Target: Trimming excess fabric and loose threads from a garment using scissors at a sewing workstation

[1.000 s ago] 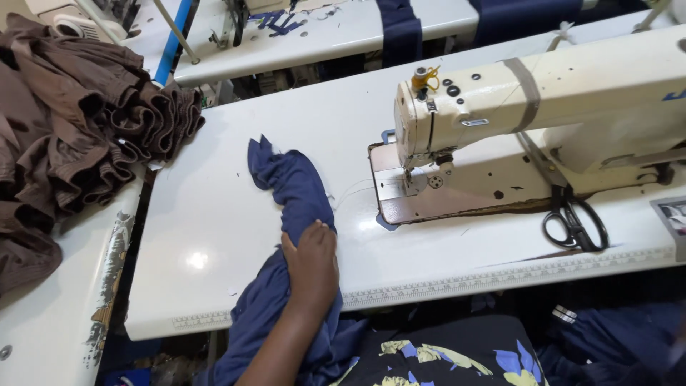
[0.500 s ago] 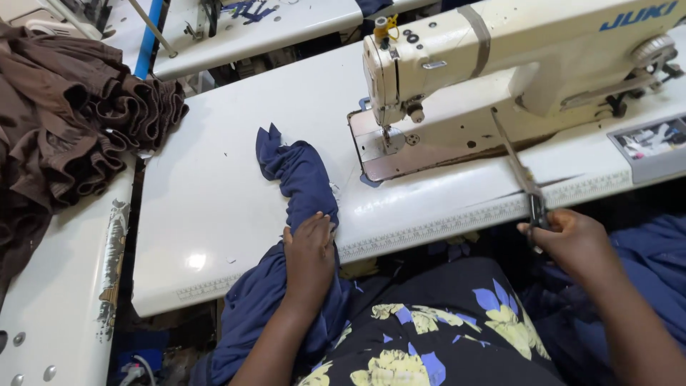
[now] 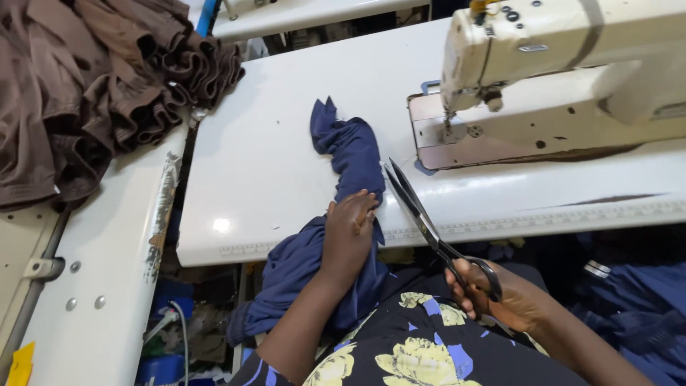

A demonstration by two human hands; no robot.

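Observation:
A dark blue garment point(image 3: 346, 154) lies bunched on the white sewing table point(image 3: 271, 143) and hangs over its front edge into my lap. My left hand point(image 3: 348, 230) presses on the garment at the table's edge, fingers closed over the cloth. My right hand point(image 3: 500, 293) grips the handles of black scissors point(image 3: 421, 214). The blades are slightly apart and point up and left, with their tips beside the garment near my left hand.
A cream sewing machine point(image 3: 572, 64) stands at the right of the table. A heap of brown garments point(image 3: 93, 86) lies on the adjoining table at the left. More blue cloth point(image 3: 636, 314) is piled at the lower right. Another table point(image 3: 307, 11) is behind.
My right hand has picked up the scissors from beside the machine and brought them toward the blue garment. My left hand has stayed on the cloth. The camera has moved closer.

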